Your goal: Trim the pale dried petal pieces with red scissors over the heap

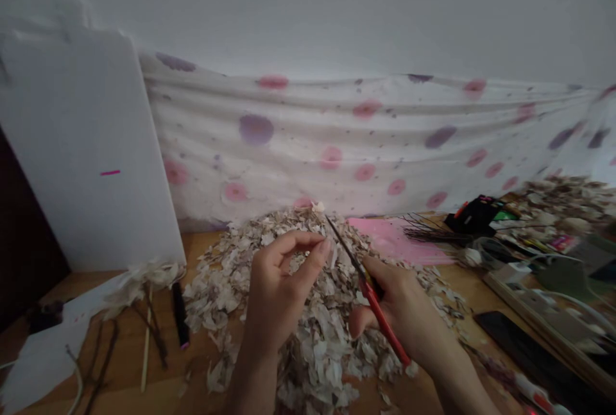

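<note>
My left hand (282,287) is closed in a pinch, thumb and forefinger tips together above a heap of pale dried petals or flakes (312,338). Whatever lies between those fingertips is too small to make out; a pale sliver shows just beside them. My right hand (404,306) grips a pair of scissors (373,306) with red handles. Their dark blades point up and to the left, a short way right of the left fingertips. The blades look closed or nearly so.
A white foam board (91,145) leans at the left. Sticks (147,338) and a black marker (179,315) lie near it. To the right are a pink sheet (385,238), dark wires (428,232), a power strip (543,319) and a phone (524,344). Patterned cloth (298,139) hangs behind.
</note>
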`<state>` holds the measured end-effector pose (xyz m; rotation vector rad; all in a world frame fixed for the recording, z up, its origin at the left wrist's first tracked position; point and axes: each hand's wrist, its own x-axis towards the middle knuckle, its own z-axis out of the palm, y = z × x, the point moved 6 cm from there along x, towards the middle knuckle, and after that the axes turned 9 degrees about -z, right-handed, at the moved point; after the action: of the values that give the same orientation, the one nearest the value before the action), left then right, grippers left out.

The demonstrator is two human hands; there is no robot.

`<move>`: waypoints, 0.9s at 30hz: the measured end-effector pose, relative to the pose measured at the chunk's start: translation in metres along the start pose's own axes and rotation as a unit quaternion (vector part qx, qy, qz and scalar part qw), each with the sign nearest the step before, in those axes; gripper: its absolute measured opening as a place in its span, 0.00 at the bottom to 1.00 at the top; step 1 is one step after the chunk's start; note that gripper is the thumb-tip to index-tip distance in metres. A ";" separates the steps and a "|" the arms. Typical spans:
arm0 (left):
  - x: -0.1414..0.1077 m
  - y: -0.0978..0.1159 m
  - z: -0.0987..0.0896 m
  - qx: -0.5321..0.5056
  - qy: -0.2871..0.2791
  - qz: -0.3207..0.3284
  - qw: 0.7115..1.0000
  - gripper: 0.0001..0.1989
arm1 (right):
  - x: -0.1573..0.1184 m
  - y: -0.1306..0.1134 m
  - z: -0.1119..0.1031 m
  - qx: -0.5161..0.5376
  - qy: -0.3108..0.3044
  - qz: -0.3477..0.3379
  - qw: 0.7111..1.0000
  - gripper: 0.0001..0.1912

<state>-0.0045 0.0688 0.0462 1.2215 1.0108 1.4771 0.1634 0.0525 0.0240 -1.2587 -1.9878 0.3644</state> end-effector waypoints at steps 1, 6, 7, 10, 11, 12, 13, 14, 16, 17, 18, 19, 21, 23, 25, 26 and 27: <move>0.000 0.000 0.000 -0.005 -0.002 -0.004 1.000 0.03 | 0.000 0.000 -0.001 0.026 0.012 -0.006 1.000 0.41; 0.001 -0.002 0.002 -0.024 -0.004 -0.011 1.000 0.03 | -0.010 0.003 0.002 0.125 0.007 -0.051 0.991 0.45; 0.001 -0.003 0.003 -0.031 -0.004 -0.014 0.999 0.03 | -0.012 0.003 0.004 0.134 -0.005 -0.062 0.989 0.45; 0.001 -0.006 0.007 -0.052 -0.012 -0.026 0.998 0.03 | -0.018 0.000 0.009 0.147 -0.030 -0.079 0.986 0.45; 0.000 -0.007 0.009 -0.057 -0.014 -0.029 0.998 0.03 | -0.018 -0.001 0.012 0.149 -0.034 -0.079 0.985 0.44; 0.000 -0.007 0.010 -0.060 -0.016 -0.029 0.998 0.03 | -0.017 -0.004 0.014 0.158 -0.032 -0.078 0.984 0.43; 0.000 -0.007 0.012 -0.062 -0.019 -0.028 0.998 0.03 | -0.016 -0.006 0.016 0.175 -0.025 -0.074 0.982 0.40; -0.001 -0.007 0.013 -0.065 -0.021 -0.026 0.997 0.03 | -0.014 -0.008 0.016 0.196 -0.007 -0.067 0.978 0.35; -0.001 -0.009 0.016 -0.074 -0.029 -0.025 0.997 0.04 | -0.010 -0.009 0.015 0.247 0.059 -0.042 0.966 0.23; -0.001 -0.010 0.018 -0.077 -0.033 -0.024 0.996 0.04 | -0.009 -0.009 0.012 0.270 0.101 -0.031 0.957 0.19; 0.000 -0.010 0.019 -0.079 -0.039 -0.023 0.996 0.04 | -0.008 -0.008 0.009 0.290 0.142 -0.025 0.946 0.16; 0.000 -0.011 0.020 -0.078 -0.047 -0.022 0.996 0.04 | -0.008 -0.007 0.006 0.309 0.174 -0.024 0.935 0.16; 0.000 -0.012 0.023 -0.070 -0.062 -0.014 0.996 0.05 | -0.007 -0.006 0.003 0.352 0.200 -0.031 0.914 0.16; 0.001 -0.012 0.025 -0.064 -0.071 -0.004 0.995 0.05 | -0.006 -0.004 0.002 0.384 0.198 -0.028 0.901 0.16; 0.001 -0.012 0.026 -0.065 -0.072 0.000 0.995 0.05 | -0.005 -0.001 0.003 0.403 0.189 -0.020 0.895 0.16; 0.001 -0.013 0.027 -0.064 -0.075 -0.003 0.995 0.05 | -0.005 0.000 0.003 0.406 0.184 -0.016 0.895 0.16; 0.001 -0.013 0.028 -0.062 -0.081 -0.009 0.995 0.05 | -0.004 0.000 0.004 0.407 0.179 -0.012 0.896 0.16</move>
<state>0.0247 0.0739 0.0382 1.2181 0.8088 1.3819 0.1618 0.0493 0.0193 -0.6854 -1.2968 0.7899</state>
